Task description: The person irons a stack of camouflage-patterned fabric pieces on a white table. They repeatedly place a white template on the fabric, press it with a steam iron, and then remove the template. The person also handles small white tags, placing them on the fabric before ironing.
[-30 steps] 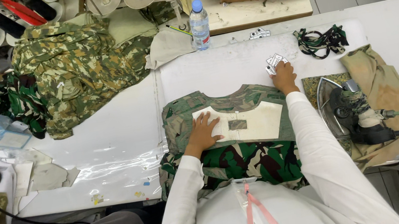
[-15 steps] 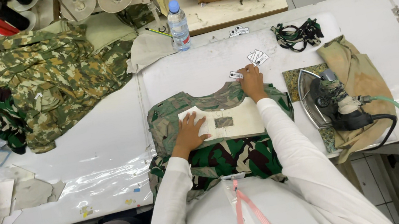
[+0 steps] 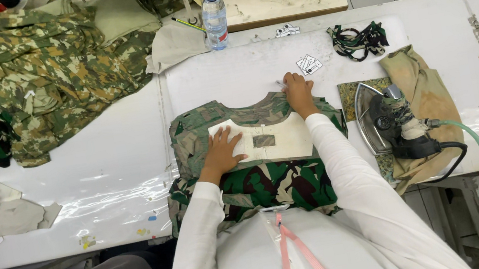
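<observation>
A folded camouflage garment (image 3: 199,131) lies on the white table (image 3: 108,171) in front of me, with a white paper pattern piece (image 3: 279,137) on top of it. My left hand (image 3: 224,151) presses flat on the left end of that white piece, fingers spread. My right hand (image 3: 297,91) rests at the garment's upper right edge by the neckline, fingers together, possibly pinching a small white tag. Small white labels (image 3: 308,64) lie on the table just beyond that hand.
An iron (image 3: 388,121) rests on a tan cloth (image 3: 429,94) at right, its green hose (image 3: 478,164) trailing off the table. A water bottle (image 3: 214,17) stands at the back. A heap of camouflage fabric (image 3: 51,69) fills the back left; black straps (image 3: 358,41) lie at back right.
My right hand has drawn back from the labels on the table to the garment's upper edge. My left hand stays pressed on the white piece.
</observation>
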